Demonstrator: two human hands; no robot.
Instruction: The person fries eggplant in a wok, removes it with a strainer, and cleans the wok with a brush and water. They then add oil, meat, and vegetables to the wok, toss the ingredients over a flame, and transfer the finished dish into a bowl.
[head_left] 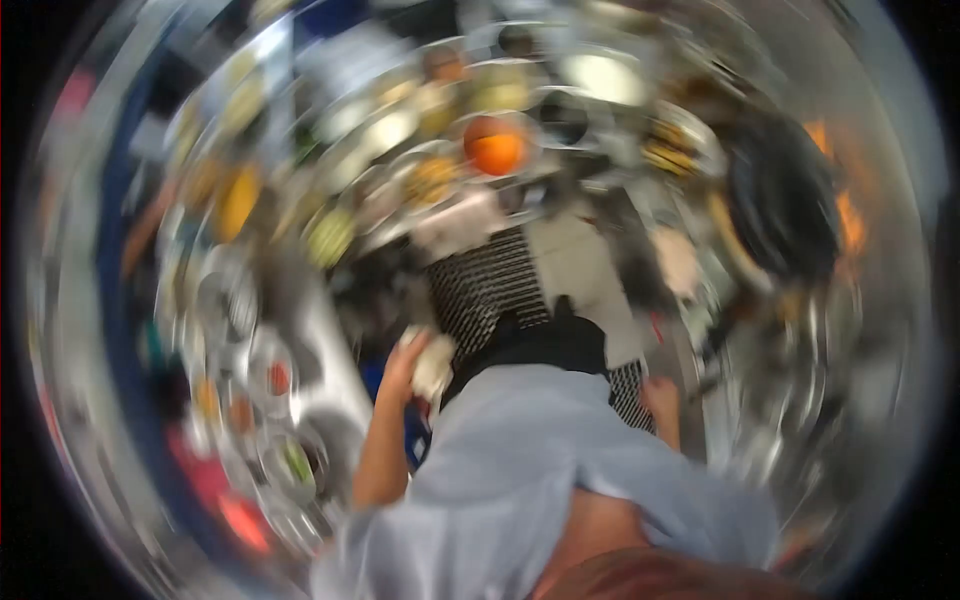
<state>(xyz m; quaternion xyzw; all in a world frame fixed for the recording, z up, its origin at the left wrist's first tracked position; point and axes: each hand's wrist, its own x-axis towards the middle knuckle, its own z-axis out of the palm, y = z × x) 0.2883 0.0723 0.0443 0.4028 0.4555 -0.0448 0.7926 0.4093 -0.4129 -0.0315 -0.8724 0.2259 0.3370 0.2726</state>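
Motion smears much of the head view. My left hand (402, 368) hangs low at my left side, closed around a pale, crumpled cloth (433, 370). Metal bowls with food stand on the counter to its left, among them a bowl with something red (277, 377) and one with something green (298, 462). At my right side hangs my right hand (660, 396), near the edge of the cooking side; its fingers are too blurred to make out, and I see nothing plainly held in it.
A large black wok (782, 200) sits to the right, with orange flames (848, 220) beside it. Ahead are several bowls and pans, including one with bright orange contents (494, 146). A black ribbed mat (488, 288) lies on the floor before my feet.
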